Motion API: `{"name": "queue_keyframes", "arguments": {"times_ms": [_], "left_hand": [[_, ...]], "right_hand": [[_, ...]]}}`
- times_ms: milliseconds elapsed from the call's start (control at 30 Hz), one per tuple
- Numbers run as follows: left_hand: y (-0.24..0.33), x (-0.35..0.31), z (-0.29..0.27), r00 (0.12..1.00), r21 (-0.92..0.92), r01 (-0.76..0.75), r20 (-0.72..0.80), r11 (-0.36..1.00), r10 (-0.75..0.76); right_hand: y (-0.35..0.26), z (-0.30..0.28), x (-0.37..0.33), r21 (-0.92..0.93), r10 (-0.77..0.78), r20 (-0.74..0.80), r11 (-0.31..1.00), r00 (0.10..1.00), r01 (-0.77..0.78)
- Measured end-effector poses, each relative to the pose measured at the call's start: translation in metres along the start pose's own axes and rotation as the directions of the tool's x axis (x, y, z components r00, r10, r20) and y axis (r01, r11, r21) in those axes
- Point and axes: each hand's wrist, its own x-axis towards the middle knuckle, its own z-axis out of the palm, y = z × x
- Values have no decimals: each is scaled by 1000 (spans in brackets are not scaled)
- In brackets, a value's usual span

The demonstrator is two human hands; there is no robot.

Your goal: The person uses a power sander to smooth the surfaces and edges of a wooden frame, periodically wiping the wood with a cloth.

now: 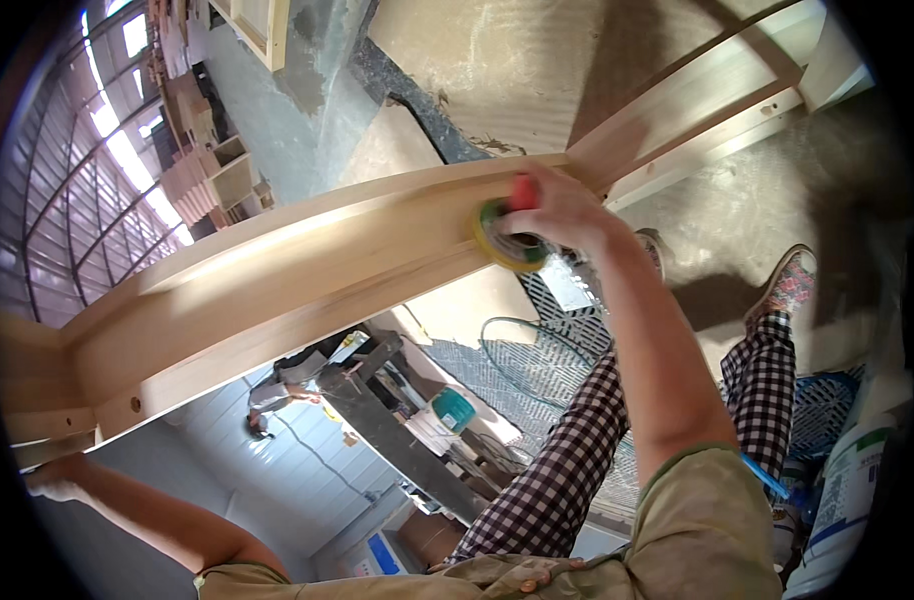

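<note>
A long pale wooden frame (307, 260) runs across the view, with a raised lip along its edges and bolt holes near its corners. My right hand (567, 212) is wrapped round a round tool (497, 235) that looks like a disc sander, with a red part on top and a green and yellow disc. This tool is at the frame's inner face, close to the right corner; blur hides whether they touch. At the far left, my left hand (59, 478) grips the frame's lower left corner, its fingers partly lost in the dark rim.
My legs in checked trousers (547, 460) are below the frame. A teal hose (487, 350) loops over a patterned mat (547, 370). Another person (272, 400) works by a dark bench (367, 410). White containers (847, 490) stand at the right, and stacked wood (212, 170) at upper left.
</note>
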Motion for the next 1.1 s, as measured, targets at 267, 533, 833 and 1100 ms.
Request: {"name": "queue_keyframes", "arguments": {"times_ms": [267, 533, 833, 1100], "left_hand": [[32, -27, 15, 1000, 97, -17, 26, 995, 15], [74, -57, 0, 999, -143, 38, 8, 989, -38], [95, -81, -12, 961, -419, 276, 107, 865, -255], [95, -85, 0, 957, -459, 288, 108, 841, -269]], "right_hand": [[46, 69, -43, 133, -115, -464, 971, 878, 198], [-119, 149, -88, -179, -723, -578, 566, 379, 805], [-124, 133, -107, -233, -746, -411, 642, 524, 731], [-334, 141, -96, 52, -782, 68, 623, 619, 781]]}}
